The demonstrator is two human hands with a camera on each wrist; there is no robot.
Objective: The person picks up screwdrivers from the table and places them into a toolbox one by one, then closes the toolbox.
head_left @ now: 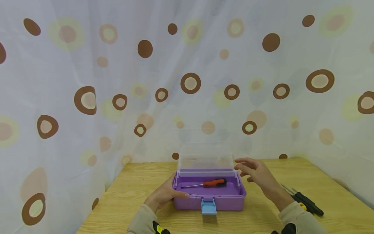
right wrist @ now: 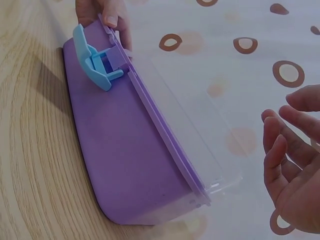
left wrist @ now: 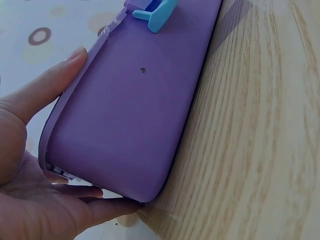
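Note:
A purple toolbox (head_left: 190,203) stands on the table with its clear lid (head_left: 204,157) tipped up and back. Its light-blue latch (head_left: 208,207) hangs down at the front. Inside lies a screwdriver (head_left: 214,183) with an orange-and-black handle, and part of another thin shaft shows behind the front rim. My left hand (head_left: 166,194) grips the box's left end, thumb over the front rim and fingers against the side wall (left wrist: 120,165). Beside the lid's right edge, my right hand (head_left: 258,174) is raised with loosely bent fingers and holds nothing; in the right wrist view it is apart from the box.
On the wooden table (head_left: 117,201), right of my right forearm, lie black-handled screwdrivers (head_left: 306,202) with a yellow part (head_left: 302,206) among them. A white curtain (head_left: 163,110) with brown and beige dots hangs behind the table and along its sides.

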